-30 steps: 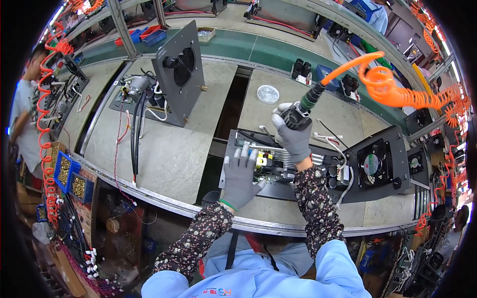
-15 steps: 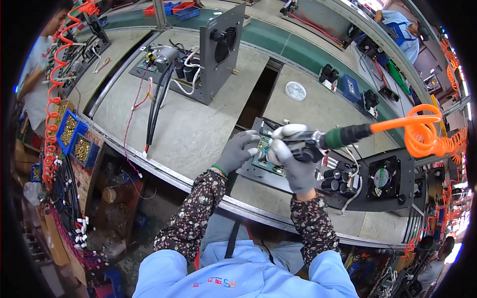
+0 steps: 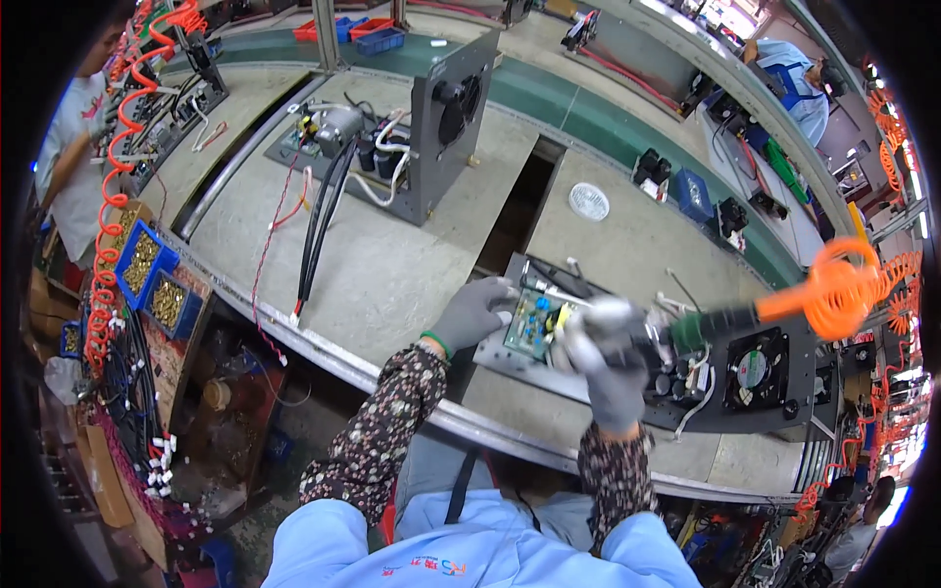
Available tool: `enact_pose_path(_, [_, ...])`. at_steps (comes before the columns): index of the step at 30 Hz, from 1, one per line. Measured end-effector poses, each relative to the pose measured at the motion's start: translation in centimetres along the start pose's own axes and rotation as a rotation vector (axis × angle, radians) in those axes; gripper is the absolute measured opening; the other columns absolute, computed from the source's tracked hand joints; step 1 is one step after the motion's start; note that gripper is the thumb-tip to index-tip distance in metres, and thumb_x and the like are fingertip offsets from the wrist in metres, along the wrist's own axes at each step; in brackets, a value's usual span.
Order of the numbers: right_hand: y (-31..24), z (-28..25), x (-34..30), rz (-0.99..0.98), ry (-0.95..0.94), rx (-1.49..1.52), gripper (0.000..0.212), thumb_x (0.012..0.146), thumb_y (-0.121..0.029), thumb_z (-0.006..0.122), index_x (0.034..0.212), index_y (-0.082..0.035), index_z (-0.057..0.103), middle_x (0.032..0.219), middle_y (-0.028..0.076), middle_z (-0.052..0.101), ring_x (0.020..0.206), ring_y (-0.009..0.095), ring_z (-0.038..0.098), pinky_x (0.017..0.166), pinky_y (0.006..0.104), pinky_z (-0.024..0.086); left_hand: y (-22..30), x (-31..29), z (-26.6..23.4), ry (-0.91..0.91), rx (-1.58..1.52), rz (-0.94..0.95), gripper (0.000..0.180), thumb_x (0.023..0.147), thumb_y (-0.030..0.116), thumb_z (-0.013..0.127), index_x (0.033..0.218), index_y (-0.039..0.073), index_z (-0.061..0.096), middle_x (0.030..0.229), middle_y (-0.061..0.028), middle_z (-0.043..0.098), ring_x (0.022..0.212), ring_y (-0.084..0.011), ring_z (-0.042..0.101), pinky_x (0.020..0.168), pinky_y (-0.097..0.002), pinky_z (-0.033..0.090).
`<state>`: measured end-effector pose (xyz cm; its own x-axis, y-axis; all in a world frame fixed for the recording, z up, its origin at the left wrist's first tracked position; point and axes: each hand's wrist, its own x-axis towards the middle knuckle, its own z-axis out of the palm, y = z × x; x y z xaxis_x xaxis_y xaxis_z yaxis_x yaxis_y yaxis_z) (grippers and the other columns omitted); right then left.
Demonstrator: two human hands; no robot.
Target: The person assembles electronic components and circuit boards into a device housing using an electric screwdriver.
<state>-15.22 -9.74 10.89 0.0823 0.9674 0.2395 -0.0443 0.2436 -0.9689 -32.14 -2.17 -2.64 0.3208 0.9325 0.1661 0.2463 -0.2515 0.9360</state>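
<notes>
My right hand [image 3: 610, 367], in a grey glove with pale fingertips, is closed round an air screwdriver [image 3: 691, 333] with a green and black rear end. Motion blurs the hand and the tool's front, so its tip cannot be made out. Below them lies a green circuit board [image 3: 531, 325] with blue and yellow parts, on a dark metal chassis [image 3: 510, 363]. At the board's left edge, my gloved left hand [image 3: 475, 314] has its fingers bent and apart, with nothing visible between them. A fan [image 3: 760, 369] sits in the chassis's right part.
An orange coiled hose [image 3: 843, 289] runs from the screwdriver to the right. Another chassis with an upright fan panel [image 3: 446, 137] stands at the back left, its black cables [image 3: 319, 235] trailing forward. Blue bins of brass fasteners [image 3: 142, 260] stand left. A round clear dish [image 3: 588, 201] lies behind the board.
My right hand and the screwdriver have moved right and toward me, uncovering more of the board. My left hand stays by the board's left edge. The whole view has shifted slightly.
</notes>
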Motion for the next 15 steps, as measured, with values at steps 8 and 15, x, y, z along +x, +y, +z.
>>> enact_pose_path(8, [1.3,-8.8,-9.9,-0.017,0.058,-0.082,0.032,0.071,0.01,0.067,0.099,0.001,0.054,0.093,0.015,0.062,0.086,0.018,0.061,0.078,0.0295,0.05,5.1,16.6,1.5,0.092,0.697,0.009,0.075,0.064,0.041,0.073,0.127,0.011,0.046,0.126,-0.0116,0.048,0.115,-0.0276,0.047,0.09,-0.0432,0.041])
enact_pose_path(15, [0.6,-9.3,-11.9,0.1,0.047,-0.262,0.031,0.068,0.005,0.07,0.096,0.0,0.057,0.089,0.013,0.064,0.085,0.02,0.062,0.077,0.0305,0.05,2.4,25.1,7.9,-0.149,0.932,-0.279,0.108,0.057,0.054,0.076,0.142,0.014,0.022,0.145,-0.0137,0.026,0.132,-0.0329,0.026,0.103,-0.0503,0.025])
